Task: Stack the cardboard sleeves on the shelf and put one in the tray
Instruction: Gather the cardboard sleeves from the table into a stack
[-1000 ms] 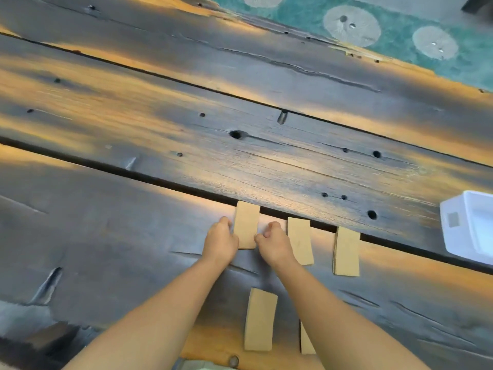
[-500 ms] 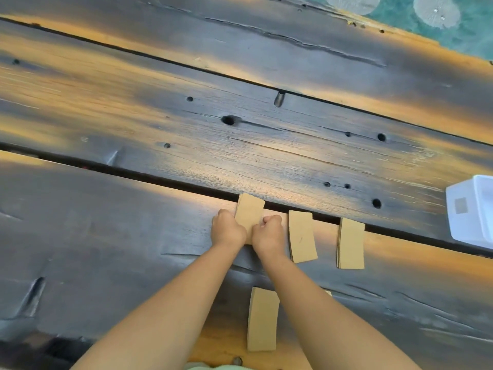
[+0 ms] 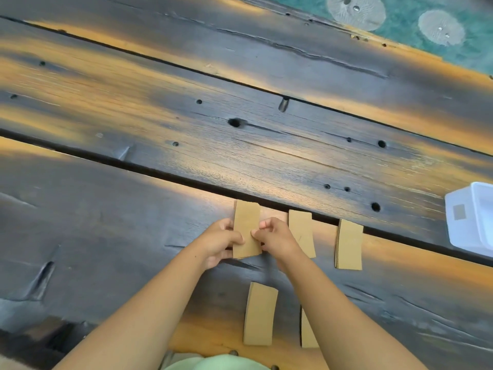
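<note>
A small stack of flat brown cardboard sleeves (image 3: 246, 222) lies on the dark wooden shelf (image 3: 106, 236). My left hand (image 3: 221, 243) grips its left edge and my right hand (image 3: 274, 236) pinches its right edge. To the right lie a second sleeve (image 3: 302, 232) and a thicker stack of sleeves (image 3: 349, 244). Nearer to me lie a single sleeve (image 3: 260, 313) and another sleeve (image 3: 308, 332), partly hidden by my right forearm. A white plastic tray (image 3: 469, 220) stands at the right edge of view.
A dark gap (image 3: 160, 173) runs between the near plank and the far planks (image 3: 240, 116). Teal patterned floor (image 3: 413, 25) shows past the far edge at top right. Something pale green (image 3: 213, 363) is at the bottom edge.
Both hands have shifted on the sleeve stack, from closed fists at its near end to fingers on its two side edges. The camera view has tilted slightly.
</note>
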Motion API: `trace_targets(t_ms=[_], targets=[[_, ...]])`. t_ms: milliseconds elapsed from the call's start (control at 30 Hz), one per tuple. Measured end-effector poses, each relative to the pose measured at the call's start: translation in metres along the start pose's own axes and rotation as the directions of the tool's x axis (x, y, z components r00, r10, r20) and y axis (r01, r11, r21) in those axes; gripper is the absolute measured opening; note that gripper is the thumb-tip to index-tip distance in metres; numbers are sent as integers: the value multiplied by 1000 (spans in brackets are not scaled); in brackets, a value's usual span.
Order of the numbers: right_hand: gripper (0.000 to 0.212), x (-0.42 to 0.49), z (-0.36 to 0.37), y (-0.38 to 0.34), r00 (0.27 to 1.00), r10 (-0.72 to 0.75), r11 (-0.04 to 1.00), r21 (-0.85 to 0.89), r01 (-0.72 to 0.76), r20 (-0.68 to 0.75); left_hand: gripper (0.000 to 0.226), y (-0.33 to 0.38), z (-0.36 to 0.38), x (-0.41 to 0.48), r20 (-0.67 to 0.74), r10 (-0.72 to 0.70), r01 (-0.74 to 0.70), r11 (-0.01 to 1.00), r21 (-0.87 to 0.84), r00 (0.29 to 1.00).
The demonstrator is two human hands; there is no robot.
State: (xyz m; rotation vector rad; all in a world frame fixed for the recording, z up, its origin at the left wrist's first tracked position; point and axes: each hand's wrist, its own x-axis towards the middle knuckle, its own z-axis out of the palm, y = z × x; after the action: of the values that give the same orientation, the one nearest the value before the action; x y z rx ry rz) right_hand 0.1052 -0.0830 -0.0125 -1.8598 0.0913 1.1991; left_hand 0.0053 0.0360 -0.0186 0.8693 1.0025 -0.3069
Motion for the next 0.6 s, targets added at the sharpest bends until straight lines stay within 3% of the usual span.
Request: trace_targets(t_ms=[133, 300, 433, 600], targets=[[12, -27, -5, -6, 985, -24, 995, 100, 7, 170, 48, -1, 4, -22, 114, -25, 39, 992, -120, 993], [12, -53, -24, -6, 937, -93, 977, 214, 20, 336, 34, -6, 20, -46, 210, -47, 90, 976, -200, 977], [12, -65, -41, 0, 938, -115, 984, 164, 63, 328, 25, -19, 46, -57, 179, -20, 64, 968, -241, 984], [7, -76, -49, 19, 957, -158, 986, -9, 165, 242, 34, -36, 69, -65, 113, 0, 28, 970, -241, 994]])
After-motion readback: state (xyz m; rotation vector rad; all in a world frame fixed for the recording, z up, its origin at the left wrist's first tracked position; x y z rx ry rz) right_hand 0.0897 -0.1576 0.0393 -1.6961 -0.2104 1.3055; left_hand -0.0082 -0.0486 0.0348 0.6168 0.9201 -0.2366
